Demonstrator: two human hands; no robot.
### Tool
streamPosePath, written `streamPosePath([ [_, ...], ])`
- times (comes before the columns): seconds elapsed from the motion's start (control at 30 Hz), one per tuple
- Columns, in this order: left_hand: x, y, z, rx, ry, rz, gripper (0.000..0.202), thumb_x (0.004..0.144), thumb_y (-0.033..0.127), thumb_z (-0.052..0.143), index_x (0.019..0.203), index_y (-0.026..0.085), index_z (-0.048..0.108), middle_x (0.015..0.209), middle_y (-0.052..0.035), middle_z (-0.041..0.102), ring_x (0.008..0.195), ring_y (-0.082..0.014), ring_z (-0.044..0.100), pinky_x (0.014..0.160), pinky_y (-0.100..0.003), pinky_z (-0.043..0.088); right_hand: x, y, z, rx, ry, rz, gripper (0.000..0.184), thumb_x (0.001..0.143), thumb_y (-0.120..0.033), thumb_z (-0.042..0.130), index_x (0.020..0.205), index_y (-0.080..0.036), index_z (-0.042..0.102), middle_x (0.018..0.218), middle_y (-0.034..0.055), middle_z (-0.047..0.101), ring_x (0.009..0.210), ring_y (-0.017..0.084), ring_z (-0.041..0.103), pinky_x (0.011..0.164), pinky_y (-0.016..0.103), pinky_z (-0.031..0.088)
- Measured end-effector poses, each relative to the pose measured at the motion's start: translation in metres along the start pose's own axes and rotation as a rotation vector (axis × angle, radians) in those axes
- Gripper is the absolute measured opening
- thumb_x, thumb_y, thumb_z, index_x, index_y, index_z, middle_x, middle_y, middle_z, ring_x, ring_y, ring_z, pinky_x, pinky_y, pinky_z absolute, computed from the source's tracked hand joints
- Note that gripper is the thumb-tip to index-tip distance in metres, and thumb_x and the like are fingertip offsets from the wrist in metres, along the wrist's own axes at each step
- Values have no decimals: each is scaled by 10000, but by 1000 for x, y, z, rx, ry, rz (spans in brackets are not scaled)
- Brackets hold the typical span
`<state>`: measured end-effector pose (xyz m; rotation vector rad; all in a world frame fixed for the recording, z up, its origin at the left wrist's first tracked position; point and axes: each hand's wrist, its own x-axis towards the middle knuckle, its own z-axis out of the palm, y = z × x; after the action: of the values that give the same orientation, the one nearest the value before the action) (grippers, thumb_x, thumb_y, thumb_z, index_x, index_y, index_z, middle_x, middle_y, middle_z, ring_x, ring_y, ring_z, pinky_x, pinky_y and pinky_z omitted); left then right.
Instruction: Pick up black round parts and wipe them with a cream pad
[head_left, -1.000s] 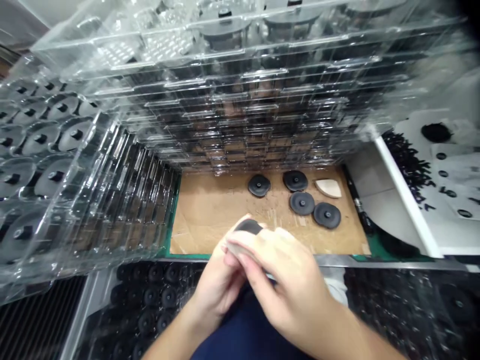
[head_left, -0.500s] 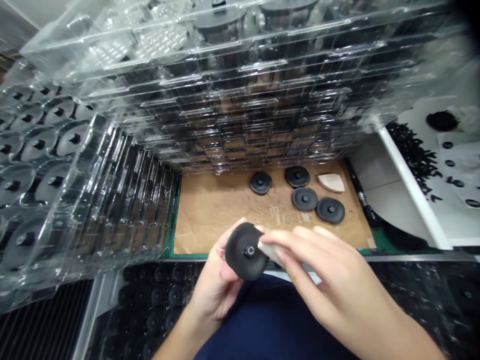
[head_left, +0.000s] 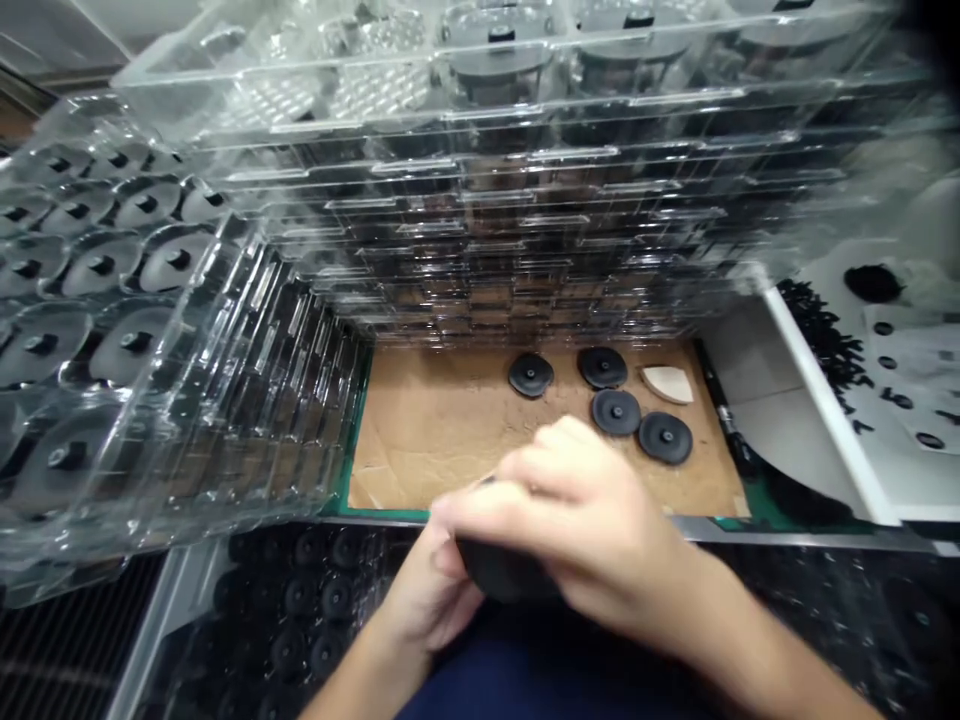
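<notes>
Currently, the left hand [head_left: 431, 597] pinches a dark disc [head_left: 506, 575] by its nine o'clock edge, at the view's six o'clock; the right hand [head_left: 596, 525] curls its fingers over it, their grip hidden; four loose discs [head_left: 616, 412] lie on cardboard [head_left: 427, 430] toward one o'clock

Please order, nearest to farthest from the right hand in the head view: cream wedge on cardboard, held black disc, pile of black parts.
1. Held black disc: partly beneath the right hand.
2. Cream wedge: on the cardboard, right side.
3. Pile of black parts: white tray, far right.
</notes>
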<state>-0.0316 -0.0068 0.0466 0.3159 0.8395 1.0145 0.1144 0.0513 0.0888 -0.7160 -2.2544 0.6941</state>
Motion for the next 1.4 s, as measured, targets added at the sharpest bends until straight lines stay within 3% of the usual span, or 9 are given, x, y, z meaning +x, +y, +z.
streamPosePath([
  [0.2, -2, -1, -13, -313, -142, -15, 573, 595, 471, 807, 1088, 204, 689, 1022, -52, 730, 927, -238, 700, 799, -298, 553, -17, 67, 35, 114, -13, 528, 232, 923, -265, 507, 1037, -240, 707, 923, 24, 703, 823, 154, 651, 745, 263, 511],
  [0.4, -3, 2, -22, -367, -156, -64, 561, 645, 584, 704, 985, 138, 727, 949, -85, 760, 901, -204, 711, 793, -255, 560, -59, 80, 94, 27, 60, 590, 286, 907, -233, 474, 1097, -161, 675, 1154, 133, 578, 1089, 234, 591, 908, 407, 510],
  [0.6, -3, 4, -28, -371, -131, -42, 573, 724, 635, 606, 1095, 204, 666, 988, -52, 728, 814, -186, 721, 685, -237, 563, -66, 62, 81, 48, 108, 545, 271, 933, -203, 426, 1045, -178, 671, 1011, 97, 633, 940, 178, 643, 802, 325, 547],
  [0.73, -5, -1, -31, -16, -24, 229, 701, 776, 572, 611, 1384, 301, 391, 1156, -81, 661, 844, -207, 711, 719, -295, 561, -70, 54, 80, 54, 84, 498, 273, 932, -176, 416, 1021, -178, 675, 956, 84, 682, 907, 169, 665, 808, 302, 545],
  [0.83, -4, -7, -37, 551, 68, 618, 949, 739, 242, 752, 1461, 338, 143, 1246, -100, 606, 1105, -241, 616, 971, -390, 465, -77, 50, 82, 22, 92, 506, 285, 924, -164, 421, 1112, -154, 635, 945, 96, 697, 833, 170, 680, 737, 283, 561],
  [0.93, -2, -10, -40, 867, 36, 809, 1088, 706, 34, 726, 1453, 349, 1, 1267, -111, 583, 1192, -249, 560, 1037, -464, 400, -83, 44, 77, -14, 117, 505, 320, 922, -162, 445, 1220, -135, 559, 938, 100, 693, 699, 149, 665, 624, 247, 559],
  [1.07, 0, -8, -38, 875, 57, 791, 1073, 648, 9, 754, 1450, 284, 96, 1227, -143, 626, 1116, -263, 621, 1000, -451, 435, -86, 35, 63, -31, 139, 428, 400, 916, -144, 466, 1314, -177, 490, 933, 75, 676, 579, 119, 590, 595, 252, 546],
  [1.27, -1, -6, -33, 868, 61, 704, 1007, 633, 68, 795, 1451, 324, 266, 1266, -92, 642, 1160, -238, 592, 1031, -380, 398, -76, 34, 40, 15, 89, 294, 341, 901, -259, 561, 1238, -249, 614, 1024, 80, 678, 846, 180, 634, 757, 319, 523],
  [1.4, 1, -5, -33, 595, 149, 260, 265, 755, 377, 709, 941, 191, 741, 771, -55, 733, 705, -196, 656, 690, -280, 499, -67, 33, 37, 53, 122, 275, 339, 959, -320, 458, 758, -190, 698, 606, 17, 591, 597, 141, 541, 579, 259, 442],
])
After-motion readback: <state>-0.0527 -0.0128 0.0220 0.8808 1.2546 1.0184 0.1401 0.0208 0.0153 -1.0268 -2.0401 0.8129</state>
